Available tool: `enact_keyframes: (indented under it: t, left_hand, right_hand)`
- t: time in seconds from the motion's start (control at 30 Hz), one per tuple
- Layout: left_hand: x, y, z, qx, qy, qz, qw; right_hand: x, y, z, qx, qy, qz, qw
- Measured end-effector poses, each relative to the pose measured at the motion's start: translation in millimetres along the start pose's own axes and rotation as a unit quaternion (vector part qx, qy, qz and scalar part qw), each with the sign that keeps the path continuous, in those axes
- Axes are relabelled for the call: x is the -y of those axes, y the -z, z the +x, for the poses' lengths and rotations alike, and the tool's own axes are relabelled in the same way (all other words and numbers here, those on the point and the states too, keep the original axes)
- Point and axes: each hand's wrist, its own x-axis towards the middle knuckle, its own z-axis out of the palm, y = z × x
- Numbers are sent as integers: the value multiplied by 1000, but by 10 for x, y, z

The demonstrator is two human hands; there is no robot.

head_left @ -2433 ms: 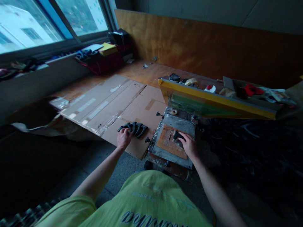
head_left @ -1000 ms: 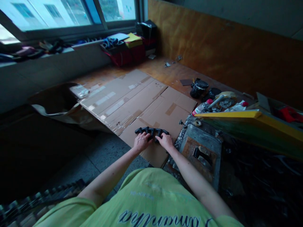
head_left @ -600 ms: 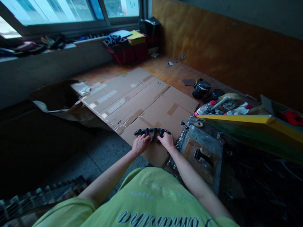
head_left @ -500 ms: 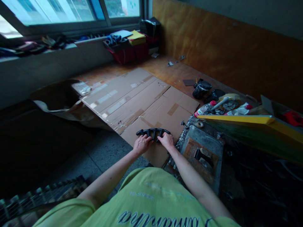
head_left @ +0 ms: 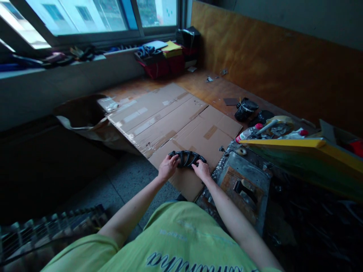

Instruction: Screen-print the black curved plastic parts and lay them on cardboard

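A glossy black curved part with slots between its ribs point(head_left: 187, 158) is at the near end of a flattened cardboard sheet point(head_left: 181, 109). I cannot tell whether it rests on the card or is held just above it. My left hand point(head_left: 168, 167) grips its left end, thumb and fingers closed on the edge. At the right end, my right hand point(head_left: 202, 170) pinches the lower edge in the same way. The fingertips hide small bits of both ends.
On the right stands a metal fixture point(head_left: 241, 166) with a black-handled block point(head_left: 245, 190) on it, beside a tilted yellow-edged frame point(head_left: 283, 142). Black tubs point(head_left: 246, 108) and a bottle point(head_left: 249, 132) sit behind. Left of the cardboard hangs an open sack point(head_left: 85, 128).
The black part has turned in my hands, so more of its slotted face shows. My left hand has moved up toward its left end. The camera view has shifted slightly.
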Motion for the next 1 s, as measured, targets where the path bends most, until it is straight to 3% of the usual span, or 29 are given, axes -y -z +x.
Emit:
enact_keyframes:
  t: [0.1, 0.27, 0.57, 0.67, 0.77, 0.87, 1.0]
  left_hand:
    - [-64, -14, 29, 45, 65, -20, 997]
    - [-122, -20, 23, 43, 96, -16, 994]
    - [-218, 3, 58, 68, 79, -18, 994]
    - [-298, -10, -25, 25, 69, 12, 997]
    - [-480, -83, -152, -31, 19, 51, 998]
    - [-697, -212, -212, -15, -12, 63, 998]
    - [-835, -368, -147, 9, 17, 75, 997]
  right_hand:
    - [-15, -2, 1, 4, 16, 0, 1000]
    - [-16, -3, -6, 12, 32, 3, 999]
    - [-55, 25, -32, 35, 64, 20, 997]
    - [-83, 100, -102, 45, 82, 28, 995]
    - [-109, 178, -227, 38, 92, 15, 995]
    - [-140, 208, -373, 32, 101, -32, 994]
    - [-183, 153, -500, 32, 129, -79, 988]
